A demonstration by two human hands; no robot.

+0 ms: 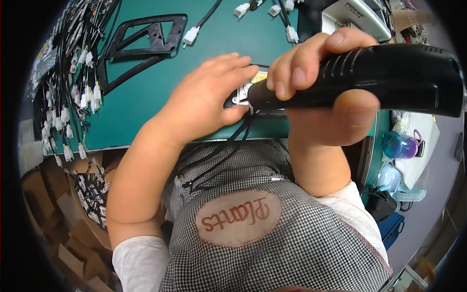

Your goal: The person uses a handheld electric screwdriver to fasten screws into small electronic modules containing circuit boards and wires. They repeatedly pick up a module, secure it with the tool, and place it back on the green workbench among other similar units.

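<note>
My right hand is wrapped round a black powered screwdriver, held almost level with its body pointing off to the right. The narrow nose of the tool meets a small flat part with a silvery-white face and a yellowish patch, near the front edge of the table. Across that part lies my left hand, fingers along its far side and thumb on its near side, gripping it. Black leads run from the part over the table edge onto my checked apron. The tool's tip and most of the part are hidden.
Many black cables with white connectors hang along the left of the green table. Beyond my left hand lies a black plastic frame. A white box stands at far right, with a blue-purple bottle nearer. Cardboard boxes sit lower left.
</note>
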